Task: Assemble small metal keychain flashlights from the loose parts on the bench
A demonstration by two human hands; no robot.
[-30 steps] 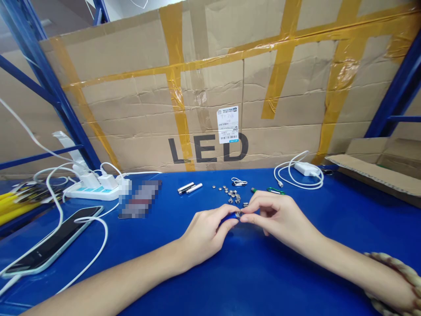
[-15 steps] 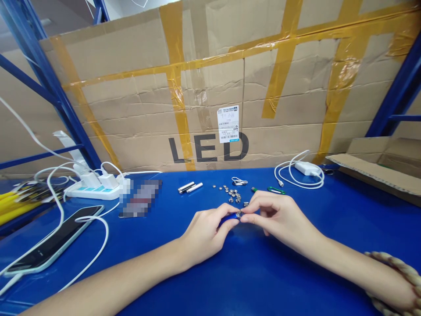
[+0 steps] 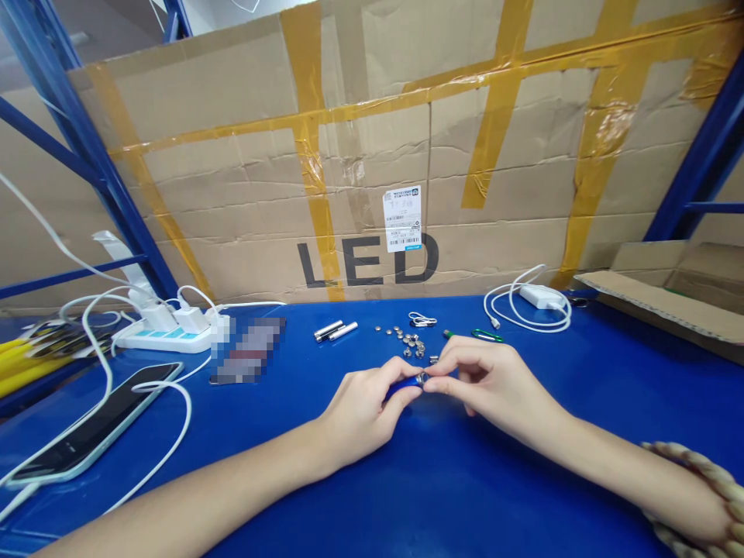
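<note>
A blue tube (image 3: 405,384) is gripped in the left hand (image 3: 363,411). A silver disc (image 3: 422,378) is pinched at its tip by the right hand (image 3: 494,384) — tilted, it could be dropped.

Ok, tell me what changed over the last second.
Nothing visibly changed. The left hand and right hand still pinch the small blue piece between their fingertips, at the same spot on the blue table. The loose silver discs, the two metal cylinders and the phone lie as before.
</note>
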